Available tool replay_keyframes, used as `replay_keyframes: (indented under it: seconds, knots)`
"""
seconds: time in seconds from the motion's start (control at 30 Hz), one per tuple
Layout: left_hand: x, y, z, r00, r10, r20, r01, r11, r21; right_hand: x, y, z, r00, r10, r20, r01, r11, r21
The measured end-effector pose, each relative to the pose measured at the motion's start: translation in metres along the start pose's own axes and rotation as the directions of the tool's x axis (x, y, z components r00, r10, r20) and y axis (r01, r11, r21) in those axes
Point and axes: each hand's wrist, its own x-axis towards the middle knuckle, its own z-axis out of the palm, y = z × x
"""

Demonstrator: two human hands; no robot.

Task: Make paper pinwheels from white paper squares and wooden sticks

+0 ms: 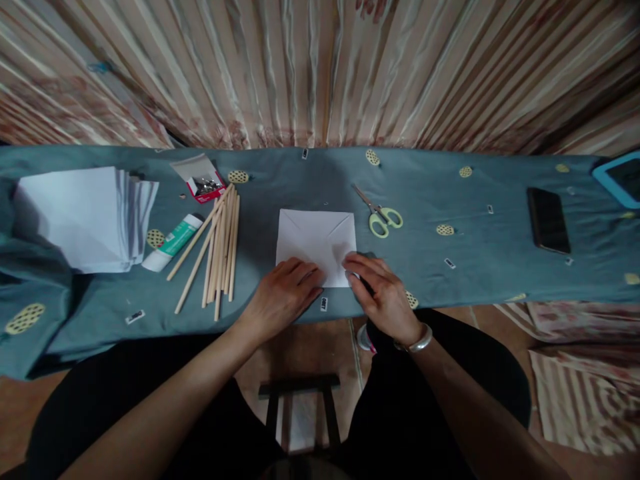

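Note:
A white sheet of paper (313, 232) lies on the cloth in front of me, with slanting crease lines running in from its two far corners. My left hand (287, 293) rests over its near left corner, fingers lying on the paper and pressing it down. At the near right corner my right hand (383, 293) has its fingertips and thumb on the paper's edge, closed about it. That corner is partly hidden by the hand. Just beyond my right hand lie scissors (379, 219) with pale green handles, blades pointing away to the left.
Left of the paper are several wooden sticks (220, 250), a green-and-white glue tube (173, 243), an opened red-and-white box (205, 189) of small metal pieces and a paper stack (75, 217). A phone (548, 220) and a blue-framed device (620, 180) lie right. A curtain (300, 73) hangs behind.

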Motion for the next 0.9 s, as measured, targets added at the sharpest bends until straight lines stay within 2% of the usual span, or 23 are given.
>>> replay_keyframes:
  seconds: [0.17, 0.3, 0.47, 0.57, 0.73, 0.9]
  knots:
    - [0.0, 0.004, -0.001, 0.999, 0.052, 0.013, -0.052, 0.998, 0.02, -0.002, 0.004, -0.002, 1.0, 0.027, 0.011, -0.028, 0.998, 0.054]
    - [0.001, 0.005, -0.002, 0.999, 0.052, 0.017, -0.052, 0.999, 0.014, -0.002, 0.011, -0.004, 0.997, 0.069, 0.026, -0.073, 0.983, 0.169]
    - [-0.001, 0.005, -0.004, 0.999, 0.032, 0.009, -0.031, 0.999, -0.024, 0.001, 0.013, -0.006, 0.983, 0.167, 0.076, -0.183, 0.916, 0.356]
    - [-0.007, 0.008, -0.008, 1.0, 0.024, -0.004, -0.024, 0.997, -0.069, 0.002, 0.01, -0.005, 0.976, 0.183, 0.116, -0.215, 0.881, 0.421]
    - [-0.014, 0.011, -0.011, 0.999, 0.031, -0.009, -0.032, 0.992, -0.121, 0.005, 0.005, 0.0, 0.974, 0.184, 0.135, -0.226, 0.859, 0.459]
    - [-0.016, 0.011, -0.008, 0.999, 0.028, -0.023, -0.031, 0.994, -0.109, 0.011, 0.003, 0.009, 0.975, 0.201, 0.091, -0.221, 0.873, 0.435]
